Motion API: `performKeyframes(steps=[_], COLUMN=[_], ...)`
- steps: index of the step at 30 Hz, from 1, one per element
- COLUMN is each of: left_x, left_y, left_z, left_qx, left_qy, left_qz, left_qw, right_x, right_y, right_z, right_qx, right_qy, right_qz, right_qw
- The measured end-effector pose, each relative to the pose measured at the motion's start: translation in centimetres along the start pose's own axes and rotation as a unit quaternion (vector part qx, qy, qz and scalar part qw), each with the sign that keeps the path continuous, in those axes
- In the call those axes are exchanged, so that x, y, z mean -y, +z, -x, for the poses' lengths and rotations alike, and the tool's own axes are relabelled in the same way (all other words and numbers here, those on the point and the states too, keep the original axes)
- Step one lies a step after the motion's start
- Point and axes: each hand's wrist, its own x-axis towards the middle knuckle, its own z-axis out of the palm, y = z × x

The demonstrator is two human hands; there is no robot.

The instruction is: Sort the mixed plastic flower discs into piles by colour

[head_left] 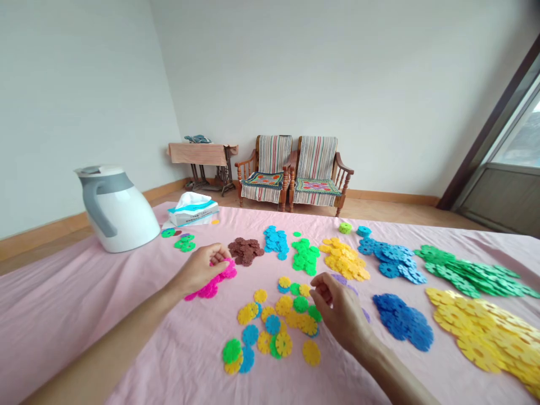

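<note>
My left hand (207,266) is over a pile of magenta notched plastic discs (209,288), its fingers curled and partly hiding the pile. Whether a disc is in those fingers I cannot make out. My right hand (337,306) is beside a loose scatter of yellow, green and blue discs, its fingers bent in toward the thumb; what they hold, if anything, is hidden. Nearest to its fingertips lie a yellow disc (304,290) and a green disc (300,305). Purple discs (340,279) show partly behind that hand. A brown pile (246,251) lies just beyond my left hand.
Sorted disc piles spread across the pink cloth (169,349): light blue (276,242), bright green (306,256), yellow (345,259), dark blue (403,320) and large yellow (485,332). A white jug (126,216) and a tissue box (194,211) stand at the back left.
</note>
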Motion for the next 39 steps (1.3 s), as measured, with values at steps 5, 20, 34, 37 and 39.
performKeyframes(steps=[5,20,34,37,39], left_x=[4.3,-8.1,-6.2,-6.0,-6.1], left_y=[-3.6,7.7,7.6,6.3,5.9], left_z=[0.3,2.5,1.4,1.4,1.6], left_qx=[-0.055,0.187,0.223,0.271,0.301], left_qy=[-0.084,0.127,0.175,0.195,0.21], left_qz=[-0.109,-0.054,-0.064,-0.076,-0.08], left_qw=[0.989,0.973,0.957,0.94,0.927], right_x=[0.1,1.1,0.9,0.4,0.3], right_y=[0.2,-3.2,-2.1,-1.9,-2.0], right_z=[0.0,1.2,1.4,1.3,1.2], right_qx=[0.002,0.216,0.208,0.179,0.167], right_qy=[-0.006,-0.024,-0.059,-0.059,-0.061], right_qz=[0.02,0.076,0.057,0.071,0.074], right_qw=[1.0,0.973,0.975,0.979,0.981])
